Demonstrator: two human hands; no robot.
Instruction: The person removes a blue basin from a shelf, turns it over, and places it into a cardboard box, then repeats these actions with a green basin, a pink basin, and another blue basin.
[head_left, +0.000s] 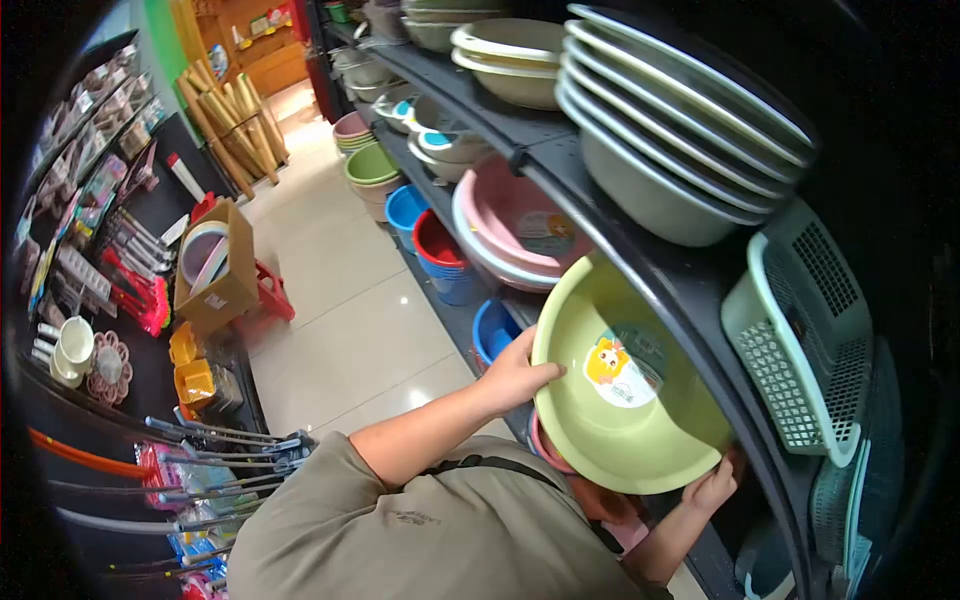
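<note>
A round green basin (620, 445) with a cartoon sticker on its inner bottom is tilted toward me, its far side under the edge of the dark shelf (690, 290). My left hand (515, 375) grips its left rim, thumb over the edge and fingers hidden behind. At the lower right rim, my right hand (712, 485) holds the basin with its fingers closed on the edge. Pink basins (500, 215) stand on the shelf just beyond it.
Metal-rimmed bowls (650, 180) are stacked on the upper shelf, beside a green plastic basket (790, 370). Blue and red buckets (440, 250) sit low down. Across the tiled aisle (350, 300) stand a cardboard box (225, 290) and racks of small goods.
</note>
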